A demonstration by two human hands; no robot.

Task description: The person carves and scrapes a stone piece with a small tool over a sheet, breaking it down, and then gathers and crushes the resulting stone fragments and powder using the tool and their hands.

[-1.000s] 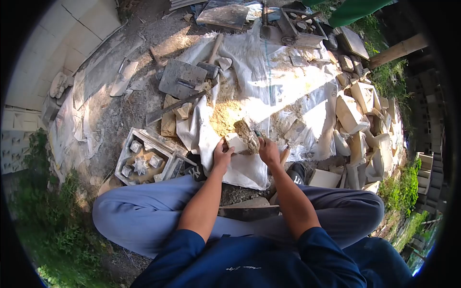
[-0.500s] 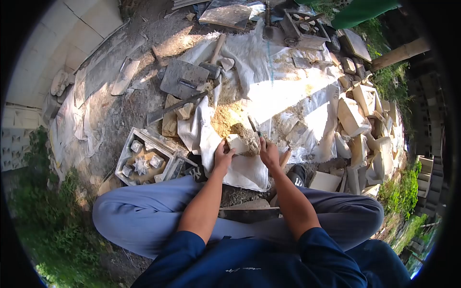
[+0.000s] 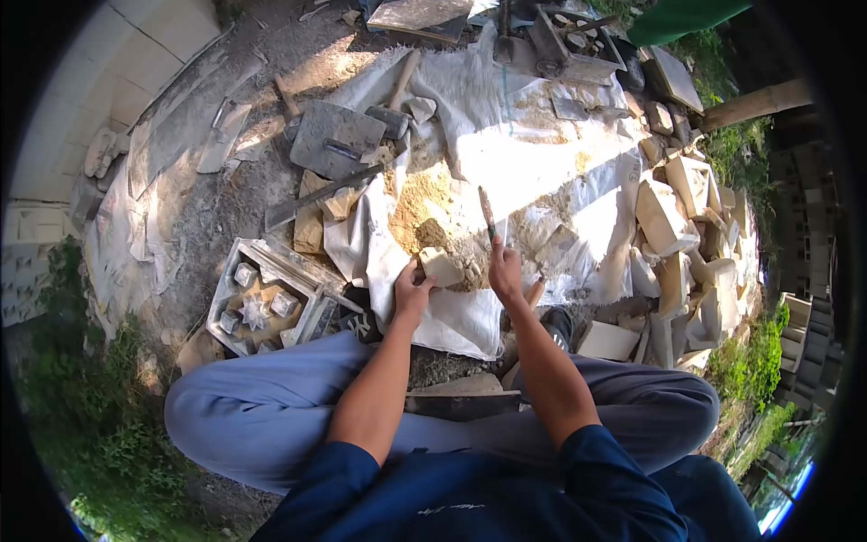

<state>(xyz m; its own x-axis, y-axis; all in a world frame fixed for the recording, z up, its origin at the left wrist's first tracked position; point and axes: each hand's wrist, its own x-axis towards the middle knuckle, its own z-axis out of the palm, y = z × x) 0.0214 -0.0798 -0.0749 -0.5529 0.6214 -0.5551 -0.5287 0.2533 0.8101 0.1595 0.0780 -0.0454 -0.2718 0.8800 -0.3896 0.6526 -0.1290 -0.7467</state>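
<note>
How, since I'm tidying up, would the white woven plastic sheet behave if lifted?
The white woven plastic sheet is probably floppy, given its rumpled folds. It may drag heavily and spill, since yellowish sandy material lies on it.

Both forearms (image 3: 372, 379) reach forward between spread, bent knees (image 3: 197, 402), slanting inward. The left hand (image 3: 413, 291) has its fingers curled in a pinch; the right hand (image 3: 507, 272), just apart, grips closed (thumb foremost).

The hands (image 3: 413, 291) are over the sheet (image 3: 461, 325), mould (image 3: 302, 316) left, blocks (image 3: 664, 217) right.
</note>
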